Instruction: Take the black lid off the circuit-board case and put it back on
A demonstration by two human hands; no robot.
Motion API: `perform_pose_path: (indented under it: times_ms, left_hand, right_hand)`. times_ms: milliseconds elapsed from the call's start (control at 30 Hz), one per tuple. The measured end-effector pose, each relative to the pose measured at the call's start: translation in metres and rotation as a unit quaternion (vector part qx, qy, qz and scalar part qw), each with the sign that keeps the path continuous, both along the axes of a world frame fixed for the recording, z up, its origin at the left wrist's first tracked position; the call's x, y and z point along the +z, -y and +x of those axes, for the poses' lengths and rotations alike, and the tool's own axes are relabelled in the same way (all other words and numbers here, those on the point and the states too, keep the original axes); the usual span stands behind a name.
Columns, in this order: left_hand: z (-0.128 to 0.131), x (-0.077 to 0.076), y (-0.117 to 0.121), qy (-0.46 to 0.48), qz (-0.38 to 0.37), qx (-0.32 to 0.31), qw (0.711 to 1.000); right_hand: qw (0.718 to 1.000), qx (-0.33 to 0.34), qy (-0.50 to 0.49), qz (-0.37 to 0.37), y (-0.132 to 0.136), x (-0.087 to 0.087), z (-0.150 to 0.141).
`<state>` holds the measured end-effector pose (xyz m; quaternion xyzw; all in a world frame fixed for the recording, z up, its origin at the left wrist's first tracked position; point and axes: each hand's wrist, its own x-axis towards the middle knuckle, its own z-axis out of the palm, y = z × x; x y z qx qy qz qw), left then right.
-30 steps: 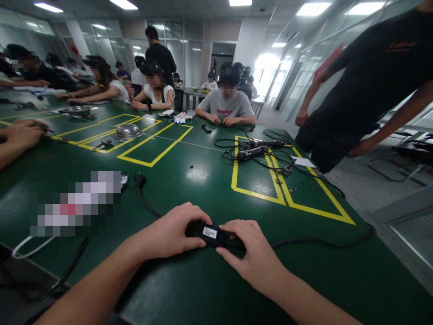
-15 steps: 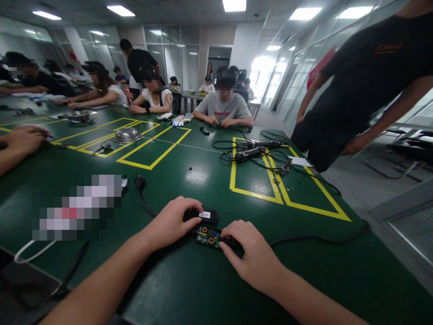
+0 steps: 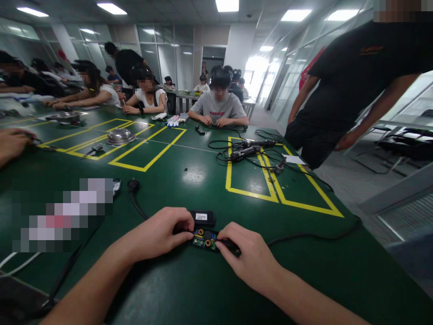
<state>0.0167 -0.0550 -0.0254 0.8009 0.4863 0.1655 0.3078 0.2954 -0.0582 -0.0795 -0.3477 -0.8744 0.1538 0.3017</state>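
An open black case half with a circuit board (image 3: pixel 203 239) in it lies before me; copper-coloured coils and green board show. My left hand (image 3: pixel 171 230) closes thumb and fingers at the left end of this case. At the right end my right hand (image 3: pixel 248 253) pinches it, where a black cable (image 3: pixel 311 237) runs off to the right. Just behind lies the black case cover (image 3: pixel 204 218) with a white label, near my left fingertips. My fingers hide both ends of the case.
A black plug (image 3: pixel 133 185) with its cable lies left of my hands. Farther off are black corded tools (image 3: pixel 248 151), a metal bowl (image 3: pixel 120 136) and yellow tape rectangles (image 3: pixel 252 195). A person (image 3: pixel 355 76) stands at the right; others sit across the table.
My left hand has let go of the labelled cover and moved down to the left end of the open case. The view has shifted slightly; my right hand stays at its end.
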Motion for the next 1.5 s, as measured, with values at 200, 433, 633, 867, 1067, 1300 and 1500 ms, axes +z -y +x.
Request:
perform_pose_path:
  times_ms: [200, 433, 633, 867, 1067, 1300, 1500]
  left_hand:
    - [0.000, 0.000, 0.000, 0.023, 0.011, 0.005, 1.000]
    - [-0.005, -0.007, -0.004, 0.024, 0.022, -0.010, 0.999]
    - [-0.003, -0.007, -0.003, 0.017, 0.083, -0.015, 0.996]
    - [0.004, -0.019, -0.010, 0.002, 0.145, 0.000, 0.989]
    - [0.003, -0.024, -0.015, -0.013, 0.111, 0.048, 0.993]
    - [0.003, -0.022, -0.016, -0.024, 0.123, 0.079, 0.989]
    - [0.002, -0.008, -0.005, 0.083, 0.099, 0.050, 0.990]
  right_hand:
    - [0.999, -0.005, -0.031, 0.002, 0.001, 0.001, 0.001]
    - [0.999, 0.011, -0.039, 0.008, -0.001, 0.001, 0.000]
    - [0.998, 0.005, -0.015, 0.059, -0.001, 0.003, -0.002]
    - [0.997, 0.000, -0.020, 0.075, 0.001, 0.003, -0.004]
    - [0.999, -0.018, -0.026, 0.043, 0.003, 0.007, -0.002]
    - [0.999, -0.020, -0.022, 0.024, 0.006, 0.015, -0.002]
    - [0.997, -0.055, -0.045, -0.023, 0.006, 0.009, 0.004]
